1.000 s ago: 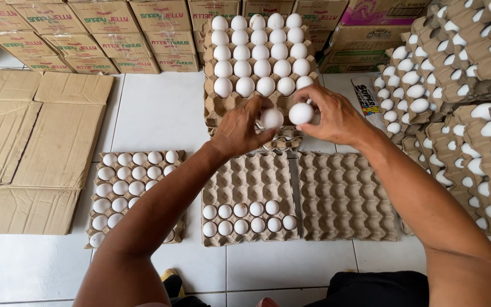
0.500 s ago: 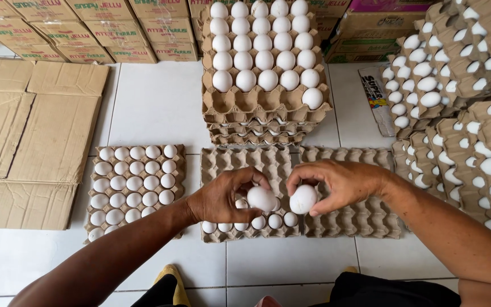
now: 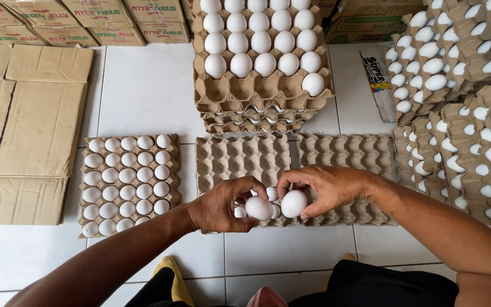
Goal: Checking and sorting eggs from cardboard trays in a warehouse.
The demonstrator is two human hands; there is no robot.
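Note:
My left hand (image 3: 225, 206) grips a white egg (image 3: 258, 208) over the near edge of a brown cardboard egg tray (image 3: 240, 156) on the tiled floor. My right hand (image 3: 325, 187) holds a second white egg (image 3: 294, 203) right beside it, the two eggs almost touching. Under my fingers, a few eggs sit in the tray's nearest cells, partly hidden. An empty tray (image 3: 348, 153) lies just right of it. Beyond both stands a stack of trays (image 3: 262, 99) whose top layer holds several eggs, its front row mostly empty.
A full tray of white eggs (image 3: 127, 183) lies to the left. Flattened cardboard boxes (image 3: 26, 131) cover the far left floor. Tall tilted stacks of filled egg trays (image 3: 461, 113) crowd the right side. Cartons line the back wall.
Both hands came down from the top tray of the stack, each carrying an egg, and now hover low over the near edge of the middle tray.

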